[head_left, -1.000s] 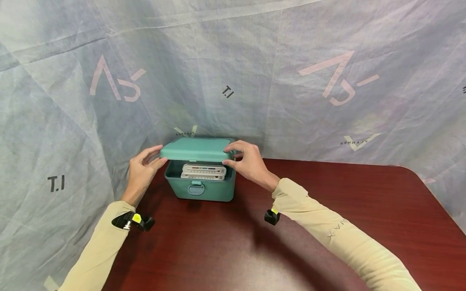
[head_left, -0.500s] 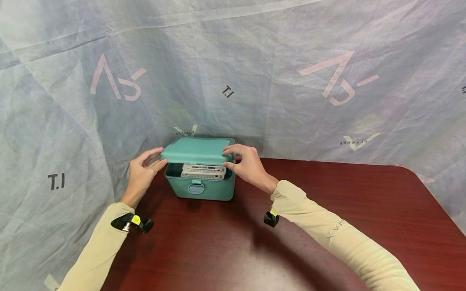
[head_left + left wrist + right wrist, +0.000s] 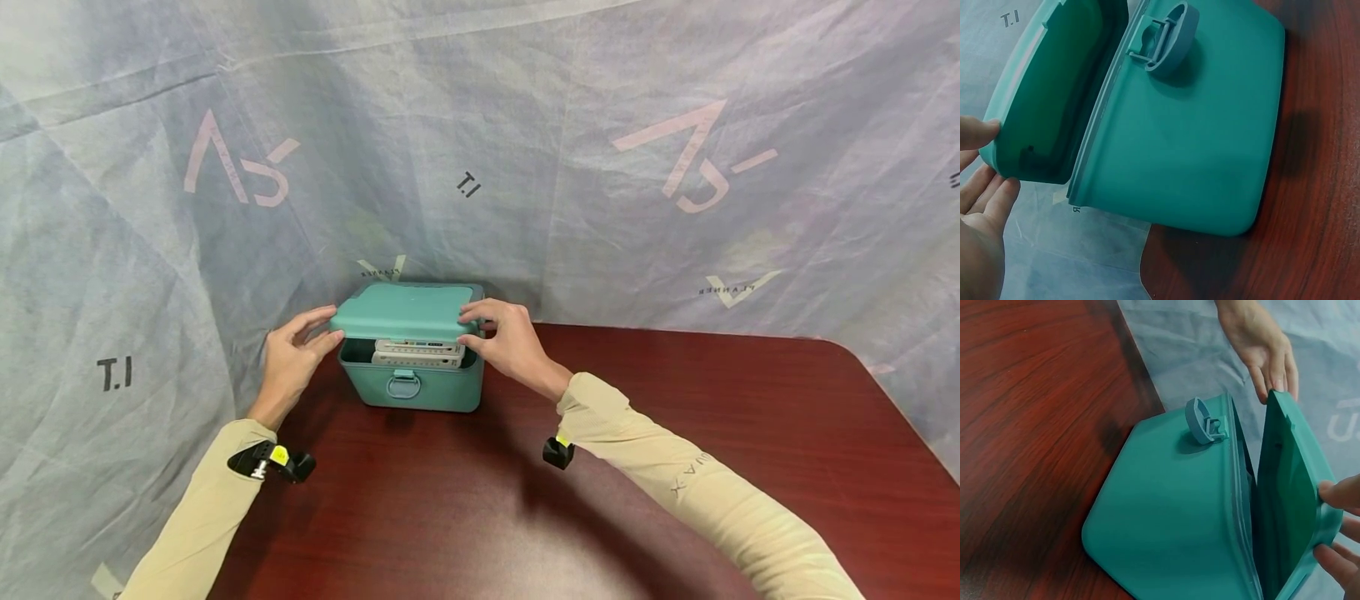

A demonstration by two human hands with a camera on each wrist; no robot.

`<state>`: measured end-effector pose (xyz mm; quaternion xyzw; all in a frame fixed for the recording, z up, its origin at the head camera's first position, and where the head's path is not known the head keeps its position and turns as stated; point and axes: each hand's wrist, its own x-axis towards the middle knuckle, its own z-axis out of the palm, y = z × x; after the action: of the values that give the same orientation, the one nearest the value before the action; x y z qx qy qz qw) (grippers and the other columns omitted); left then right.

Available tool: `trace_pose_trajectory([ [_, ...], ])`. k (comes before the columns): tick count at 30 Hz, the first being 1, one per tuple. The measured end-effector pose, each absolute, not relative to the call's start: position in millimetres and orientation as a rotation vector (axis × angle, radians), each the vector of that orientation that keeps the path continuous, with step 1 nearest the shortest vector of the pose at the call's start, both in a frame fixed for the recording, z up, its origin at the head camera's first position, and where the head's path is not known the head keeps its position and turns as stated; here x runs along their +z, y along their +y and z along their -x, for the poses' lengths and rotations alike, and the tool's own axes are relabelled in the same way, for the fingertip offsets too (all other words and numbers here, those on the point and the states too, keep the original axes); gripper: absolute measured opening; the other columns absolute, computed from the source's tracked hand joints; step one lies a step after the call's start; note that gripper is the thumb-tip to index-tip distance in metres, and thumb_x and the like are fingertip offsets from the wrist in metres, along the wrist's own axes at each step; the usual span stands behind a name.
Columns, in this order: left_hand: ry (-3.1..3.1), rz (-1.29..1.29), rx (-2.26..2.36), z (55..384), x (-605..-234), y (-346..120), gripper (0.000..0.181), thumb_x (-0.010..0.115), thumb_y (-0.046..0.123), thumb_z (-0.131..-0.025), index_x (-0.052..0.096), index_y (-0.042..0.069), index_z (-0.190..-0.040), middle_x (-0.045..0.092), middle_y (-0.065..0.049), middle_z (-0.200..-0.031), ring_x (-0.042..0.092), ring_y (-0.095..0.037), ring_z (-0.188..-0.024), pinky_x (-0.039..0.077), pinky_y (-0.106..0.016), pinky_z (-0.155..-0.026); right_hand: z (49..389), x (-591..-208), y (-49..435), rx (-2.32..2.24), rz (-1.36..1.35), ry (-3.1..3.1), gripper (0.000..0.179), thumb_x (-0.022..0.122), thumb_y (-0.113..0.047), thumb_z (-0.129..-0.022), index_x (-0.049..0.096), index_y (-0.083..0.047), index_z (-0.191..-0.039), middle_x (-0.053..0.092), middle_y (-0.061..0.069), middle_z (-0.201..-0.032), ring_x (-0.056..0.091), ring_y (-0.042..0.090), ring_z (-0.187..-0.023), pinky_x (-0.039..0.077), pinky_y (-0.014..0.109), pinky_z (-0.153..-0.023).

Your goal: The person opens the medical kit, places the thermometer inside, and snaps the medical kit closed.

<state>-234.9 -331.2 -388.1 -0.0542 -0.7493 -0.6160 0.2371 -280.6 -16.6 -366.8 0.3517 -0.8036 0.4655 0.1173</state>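
A teal storage box stands on the table with its lid raised partway at the front. My left hand pinches the lid's left front corner between thumb and fingers. At the opposite corner, my right hand grips the lid the same way. Two white strips with printed scales, looking like thermometers, show upright through the gap; the rest of the inside is hidden. On the box's front is a latch with a grey-blue ring, and the lid's hollow underside shows in the left wrist view.
The dark red wooden table stretches to the right and toward me. A grey printed cloth hangs behind the box and down its left side. Each sleeve carries a black wrist camera, such as the left camera.
The lid's front edge has come down slightly, both hands lowering with it. The opening is narrower and less of the white strips shows.
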Motion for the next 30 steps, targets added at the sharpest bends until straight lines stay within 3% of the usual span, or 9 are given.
trace_pose_trajectory([
  [4,-2.034,0.154,-1.701,234.8,-389.7,-332.0,0.04,0.072,-0.006,-0.08,0.06,-0.014,-0.117,0.064,-0.008,-0.118,0.059,-0.018,-0.112,0.048,-0.027,-0.091,280.2,-369.2,-16.6,1.358,-1.045,-2.339,0.019,0.075,-0.009,-0.082,0.073,-0.003,-0.1,0.064,0.011,-0.115,0.062,0.02,-0.103,0.053,0.037,-0.083],
  [11,-2.05,0.144,-1.685,231.2,-389.9,-331.9,0.038,0.07,-0.008,-0.08,0.061,-0.012,-0.117,0.059,-0.019,-0.123,0.057,-0.022,-0.115,0.047,-0.027,-0.092,277.5,-370.5,-17.4,1.346,-1.044,-2.34,0.018,0.075,-0.008,-0.082,0.073,-0.003,-0.099,0.064,0.011,-0.116,0.062,0.019,-0.103,0.053,0.033,-0.084],
  [19,-2.097,0.186,-1.645,217.1,-375.8,-323.6,0.036,0.067,-0.013,-0.08,0.058,-0.018,-0.115,0.05,-0.036,-0.124,0.052,-0.037,-0.117,0.048,-0.019,-0.088,275.5,-374.1,-18.0,1.354,-1.053,-2.333,0.017,0.074,-0.008,-0.083,0.073,-0.003,-0.098,0.064,0.012,-0.114,0.062,0.02,-0.102,0.053,0.034,-0.084],
  [30,-2.157,0.212,-1.587,211.9,-369.2,-324.5,0.035,0.066,-0.011,-0.081,0.059,-0.017,-0.115,0.051,-0.034,-0.123,0.05,-0.041,-0.117,0.047,-0.019,-0.089,274.4,-373.6,-20.1,1.311,-1.067,-2.333,0.017,0.075,-0.008,-0.082,0.074,-0.001,-0.097,0.065,0.011,-0.113,0.061,0.022,-0.103,0.053,0.036,-0.084],
])
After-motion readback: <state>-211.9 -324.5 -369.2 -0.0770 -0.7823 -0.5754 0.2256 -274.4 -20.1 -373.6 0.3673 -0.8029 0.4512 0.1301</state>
